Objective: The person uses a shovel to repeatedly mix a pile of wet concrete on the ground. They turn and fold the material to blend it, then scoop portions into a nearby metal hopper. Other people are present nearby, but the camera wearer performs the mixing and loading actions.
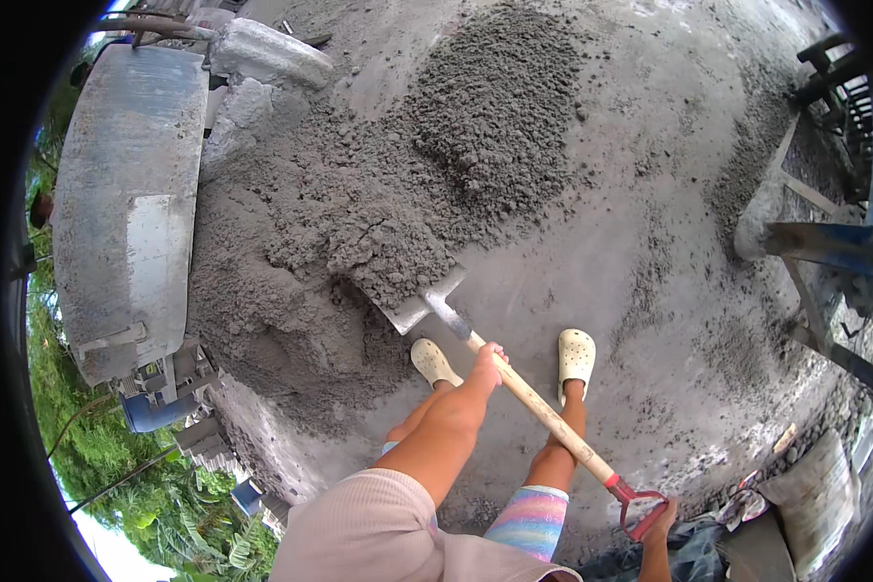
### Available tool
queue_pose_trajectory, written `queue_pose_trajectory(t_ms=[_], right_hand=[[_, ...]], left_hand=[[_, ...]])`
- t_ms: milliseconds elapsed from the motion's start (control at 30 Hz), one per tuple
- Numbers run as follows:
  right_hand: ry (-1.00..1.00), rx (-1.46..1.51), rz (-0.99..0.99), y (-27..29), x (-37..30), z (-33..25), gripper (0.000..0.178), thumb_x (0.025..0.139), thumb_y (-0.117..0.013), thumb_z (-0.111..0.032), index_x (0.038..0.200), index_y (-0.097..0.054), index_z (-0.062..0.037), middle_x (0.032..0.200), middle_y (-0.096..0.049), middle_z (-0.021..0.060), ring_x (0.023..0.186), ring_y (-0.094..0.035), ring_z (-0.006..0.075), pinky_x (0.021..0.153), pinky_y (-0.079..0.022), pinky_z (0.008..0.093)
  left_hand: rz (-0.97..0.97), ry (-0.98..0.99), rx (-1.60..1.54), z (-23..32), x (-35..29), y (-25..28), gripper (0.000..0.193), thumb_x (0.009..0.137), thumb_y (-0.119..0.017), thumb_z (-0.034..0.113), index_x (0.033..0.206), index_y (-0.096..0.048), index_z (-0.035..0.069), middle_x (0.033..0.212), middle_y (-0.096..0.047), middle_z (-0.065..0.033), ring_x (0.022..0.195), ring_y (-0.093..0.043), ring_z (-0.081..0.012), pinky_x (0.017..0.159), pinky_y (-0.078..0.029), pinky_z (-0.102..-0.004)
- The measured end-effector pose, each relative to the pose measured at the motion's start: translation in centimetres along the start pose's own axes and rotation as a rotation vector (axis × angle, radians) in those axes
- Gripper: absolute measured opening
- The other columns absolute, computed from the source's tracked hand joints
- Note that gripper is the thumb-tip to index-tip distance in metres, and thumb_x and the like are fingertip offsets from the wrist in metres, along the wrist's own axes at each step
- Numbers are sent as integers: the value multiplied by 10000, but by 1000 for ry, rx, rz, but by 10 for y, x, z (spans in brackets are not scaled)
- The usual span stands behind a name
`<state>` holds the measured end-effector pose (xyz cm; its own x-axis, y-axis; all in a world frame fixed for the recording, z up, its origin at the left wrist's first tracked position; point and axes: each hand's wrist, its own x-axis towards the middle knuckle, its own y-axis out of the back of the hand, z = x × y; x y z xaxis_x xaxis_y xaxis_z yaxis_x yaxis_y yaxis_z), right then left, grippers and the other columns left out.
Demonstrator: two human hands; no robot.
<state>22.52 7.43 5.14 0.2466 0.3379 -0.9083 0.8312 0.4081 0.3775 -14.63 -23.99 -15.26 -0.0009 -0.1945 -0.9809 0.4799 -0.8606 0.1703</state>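
Observation:
A shovel (543, 412) with a wooden shaft and a red D-shaped handle slants across the middle of the view. My left hand (492, 361) is wrapped round the shaft a little behind the metal blade. At the lower right, my right hand (661, 519) grips the red handle. The blade (412, 312) is pushed into a heap of grey, crumbly mix (281, 233), and a mound of it lies on the metal, hiding most of the blade. Only its rear edge and socket show.
Darker grit (500, 107) lies in a second pile at the far side. A large curved metal panel (131, 213) stands at left beside pale blocks (262, 53). A blue metal frame (834, 242) is at right, and sacks (815, 495) lie lower right. My cream clogs (576, 359) stand on the floor.

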Motion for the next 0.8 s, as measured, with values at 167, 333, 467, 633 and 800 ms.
queue_pose_trajectory(t_ms=[167, 333, 467, 633, 800], right_hand=[[-184, 381, -96, -36, -42, 3, 405, 779, -391, -449, 785, -529, -69, 637, -542, 56, 560, -528, 211, 578, -478, 349], [-257, 343, -297, -105, -92, -44, 382, 771, -404, -437, 770, -525, -74, 632, -539, 53, 559, -528, 210, 570, -476, 350], [-259, 358, -426, -150, -129, -74, 365, 765, -414, -427, 759, -523, -78, 627, -536, 50, 559, -528, 208, 564, -475, 352], [-240, 291, -604, -178, -177, -99, 343, 757, -427, -414, 744, -519, -84, 621, -533, 46, 558, -528, 207, 557, -473, 354], [-180, 261, -690, -166, -211, -118, 322, 749, -440, -402, 730, -516, -89, 615, -529, 43, 557, -528, 205, 549, -471, 356]], left_hand=[[-37, -151, 201, 36, -31, -46, 135, 646, -592, 149, 713, -496, 82, 703, -521, -51, 607, -526, -186, 539, -420, -308], [317, -462, 557, 83, -68, -110, 371, 628, -649, 140, 910, -477, -29, 933, -561, -165, 789, -587, -273, 667, -480, -350], [395, -654, 762, 107, -133, -169, 526, 612, -673, 142, 1016, -412, -71, 1000, -541, -226, 878, -581, -301, 737, -480, -359], [189, -633, 429, 117, -171, -117, 525, 610, -687, 125, 1029, -447, -81, 957, -559, -210, 852, -587, -278, 714, -484, -362], [18, -431, 286, 90, -209, -48, 424, 621, -694, 146, 971, -503, 3, 871, -540, -117, 760, -553, -243, 636, -465, -409]])
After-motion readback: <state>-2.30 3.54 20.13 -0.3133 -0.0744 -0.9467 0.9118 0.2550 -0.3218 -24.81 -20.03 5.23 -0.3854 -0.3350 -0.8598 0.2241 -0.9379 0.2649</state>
